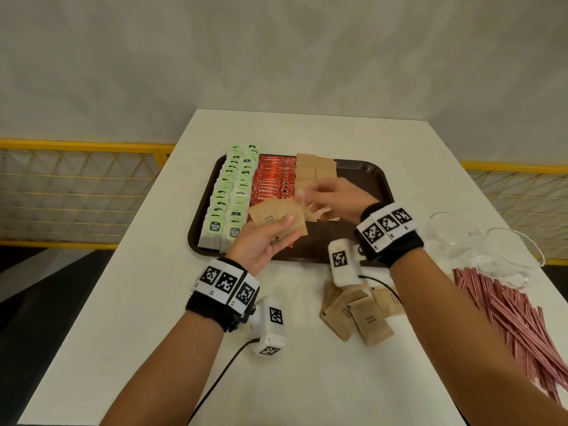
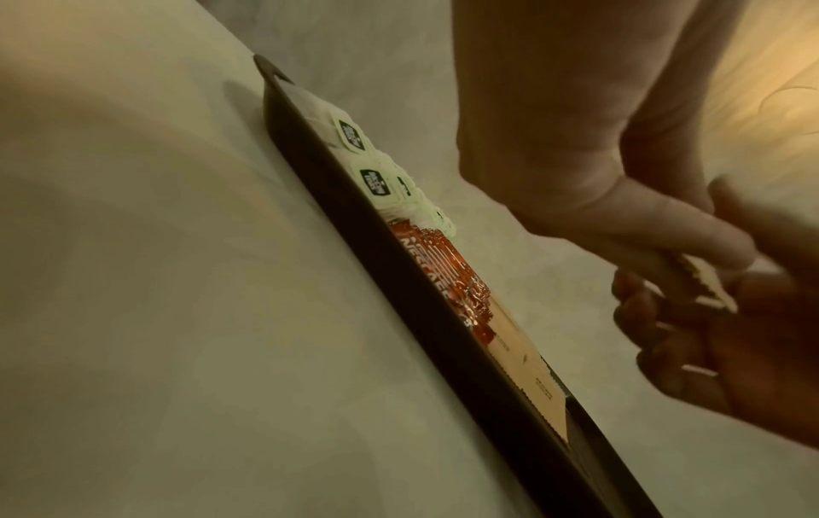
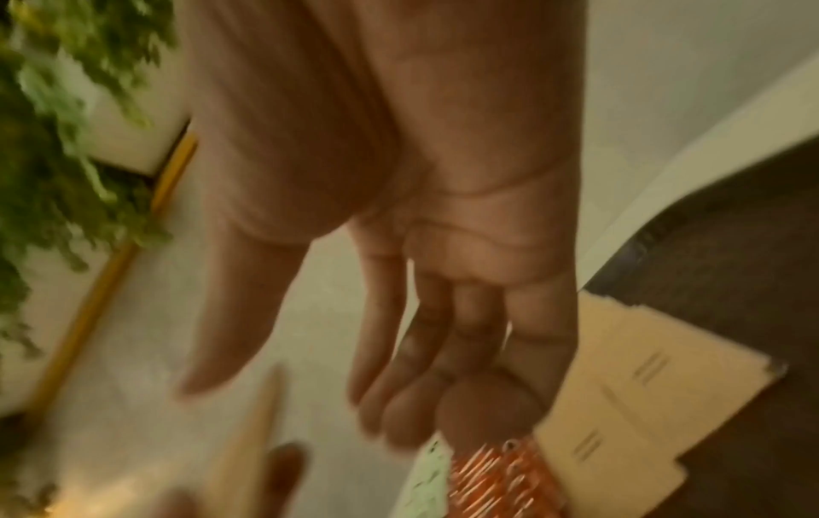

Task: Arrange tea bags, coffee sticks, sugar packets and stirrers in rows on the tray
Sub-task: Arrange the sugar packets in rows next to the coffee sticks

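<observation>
Item: sugar packets, a stack my left hand grips over the tray at 6 o'clock, feeding my right hand, fingers extended, empty, reaching for one.

The white table carries a dark brown tray near its centre. A loose pile of brown sugar packets lies on the tabletop just in front of the tray. Red-and-white striped stirrers lie spread along the right edge. Clear glass containers, apparently two, rest just behind the stirrers.
</observation>
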